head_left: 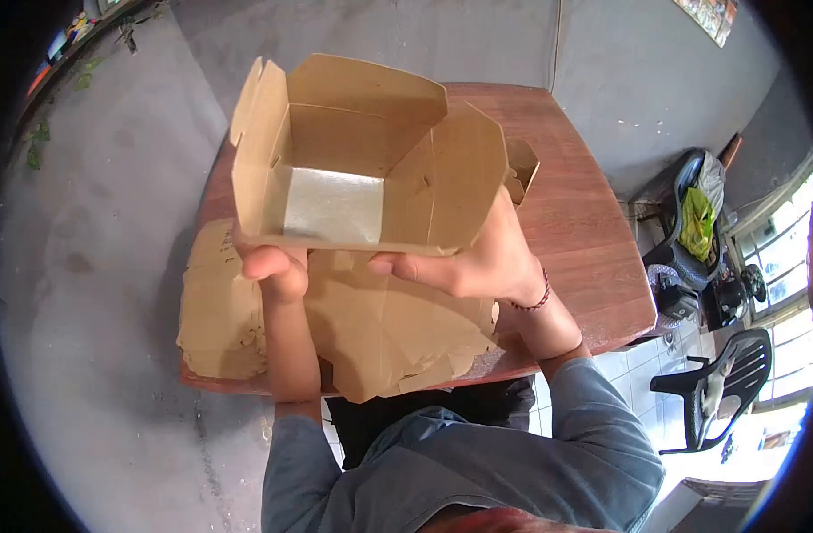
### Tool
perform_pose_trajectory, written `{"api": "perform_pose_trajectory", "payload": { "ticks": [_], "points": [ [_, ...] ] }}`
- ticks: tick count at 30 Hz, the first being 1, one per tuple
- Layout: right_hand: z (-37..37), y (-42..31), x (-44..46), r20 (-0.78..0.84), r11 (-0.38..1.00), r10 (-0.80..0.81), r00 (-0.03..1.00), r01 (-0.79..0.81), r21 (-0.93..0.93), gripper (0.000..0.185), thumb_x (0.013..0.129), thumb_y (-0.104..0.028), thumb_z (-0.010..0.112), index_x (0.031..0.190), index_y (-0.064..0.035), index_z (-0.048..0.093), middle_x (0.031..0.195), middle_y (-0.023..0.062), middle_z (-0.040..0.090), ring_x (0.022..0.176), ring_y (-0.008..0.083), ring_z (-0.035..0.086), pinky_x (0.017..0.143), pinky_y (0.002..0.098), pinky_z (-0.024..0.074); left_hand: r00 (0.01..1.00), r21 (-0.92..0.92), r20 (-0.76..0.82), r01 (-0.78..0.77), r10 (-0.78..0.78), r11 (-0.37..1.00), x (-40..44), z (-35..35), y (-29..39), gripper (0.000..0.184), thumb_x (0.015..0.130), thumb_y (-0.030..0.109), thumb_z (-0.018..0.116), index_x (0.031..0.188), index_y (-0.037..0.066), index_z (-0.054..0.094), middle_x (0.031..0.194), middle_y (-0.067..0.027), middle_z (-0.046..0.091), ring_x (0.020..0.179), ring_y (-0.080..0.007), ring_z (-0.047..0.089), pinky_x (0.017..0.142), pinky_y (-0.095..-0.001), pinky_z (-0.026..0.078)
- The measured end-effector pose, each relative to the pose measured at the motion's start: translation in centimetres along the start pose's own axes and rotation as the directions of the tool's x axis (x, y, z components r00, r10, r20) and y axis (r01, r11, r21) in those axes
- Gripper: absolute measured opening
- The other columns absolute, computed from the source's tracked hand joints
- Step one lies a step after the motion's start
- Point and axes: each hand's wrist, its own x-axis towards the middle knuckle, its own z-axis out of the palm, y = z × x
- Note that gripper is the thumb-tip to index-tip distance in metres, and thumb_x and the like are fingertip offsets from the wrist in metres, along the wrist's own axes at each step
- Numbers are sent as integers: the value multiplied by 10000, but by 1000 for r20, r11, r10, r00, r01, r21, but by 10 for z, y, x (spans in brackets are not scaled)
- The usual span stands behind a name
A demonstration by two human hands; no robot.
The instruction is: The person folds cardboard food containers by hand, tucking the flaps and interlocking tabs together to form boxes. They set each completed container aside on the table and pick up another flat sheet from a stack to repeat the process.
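Observation:
Both my hands hold up a brown cardboard takeout box (358,133), its top flaps spread and its inside facing me. A pale, shiny patch lies on the box's bottom. My left hand (278,269) grips the lower left side, with the thumb showing and the other fingers hidden behind the box. At the lower right, my right hand (478,262) is wrapped round the corner, thumb along the near side. Below the hands, flat cardboard blanks (406,333) lie in a pile on the table, with another stack of blanks (218,311) at the left.
The reddish wooden table (584,240) stands against a grey wall. Behind my right hand, another folded box (523,164) sits on it. To the right are a black plastic chair (726,386) with a cat-like pale shape on it, and a dark seat with bags (695,222).

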Motion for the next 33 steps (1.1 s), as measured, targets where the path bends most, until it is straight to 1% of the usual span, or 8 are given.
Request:
{"api": "perform_pose_trajectory", "payload": {
  "ticks": [4, 5, 6, 10, 12, 22, 28, 33],
  "points": [
    [-27, -4, 2, -81, 968, 206, 975, -192, 161, 833, 692, -202, 891, 1377, 6, 466, 1218, 132, 631, 1129, 231, 611, 951, 357, 490, 746, -430, -428, 328, -510, 841, 34, 32, 6, 973, 918, 748, 426, 1536, 21, 234, 1539, -116, 361, 1401, -250, 375, 1133, -449, 353],
    [-40, 1, 1, -115, 966, 203, 972, -180, 184, 728, 711, -167, 875, 1317, 18, 517, 1176, 114, 650, 1121, 209, 610, 942, 355, 492, 947, 8, -193, 261, -255, 965, 36, 64, 9, 909, 931, 679, 490, 1526, 25, 281, 1513, -146, 400, 1373, -269, 418, 1119, -435, 365],
    [-56, 7, -1, -150, 964, 200, 968, -167, 205, 623, 730, -132, 858, 1257, 30, 569, 1135, 96, 669, 1113, 186, 608, 933, 354, 495, 983, 386, 168, 7, -78, 922, 35, 84, 9, 847, 943, 609, 554, 1516, 29, 328, 1488, -176, 440, 1346, -288, 461, 1106, -421, 376],
    [-117, 42, -13, -260, 960, 227, 939, -169, 224, 527, 757, -17, 775, 1239, 61, 577, 1122, 93, 675, 1076, 194, 619, 958, 337, 475, 937, 509, 222, 126, -271, 852, 26, 91, -5, 695, 943, 405, 638, 1476, 32, 394, 1471, -182, 459, 1324, -305, 490, 1092, -428, 392],
    [-141, 80, -17, -276, 956, 209, 938, -136, 262, 572, 753, -20, 773, 1275, 58, 552, 1158, 99, 658, 1104, 206, 605, 972, 341, 465, 848, 712, 382, -16, -368, 702, 23, 96, -12, 614, 910, 333, 704, 1405, 48, 477, 1455, -157, 479, 1302, -301, 515, 1068, -445, 421],
    [-176, 223, -35, -218, 817, 278, 936, -111, 567, 765, 722, -18, 793, 1391, 75, 434, 1327, 132, 566, 1249, 246, 518, 1062, 377, 397, 668, 753, 563, -172, -487, 635, -23, 141, -62, 529, 894, 264, 720, 1351, 77, 530, 1393, -89, 510, 1283, -317, 505, 1051, -453, 455],
    [-170, 250, -38, -138, 772, 341, 930, -193, 606, 640, 755, 15, 771, 1335, 63, 507, 1264, 119, 610, 1208, 229, 543, 1041, 366, 413, 696, 805, 565, -347, -443, 482, -15, 163, -136, 564, 830, 91, 697, 1359, 71, 505, 1411, -85, 495, 1297, -318, 474, 1051, -490, 430],
    [-174, 261, -45, -112, 746, 359, 927, -212, 631, 597, 740, 88, 722, 1306, 48, 537, 1253, 118, 620, 1190, 231, 561, 1023, 362, 434, 734, 841, 513, -324, -445, 435, -23, 166, -178, 499, 763, 4, 623, 1256, 67, 571, 1183, -102, 649, 1133, -319, 565, 896, -482, 430]
  ]
}}
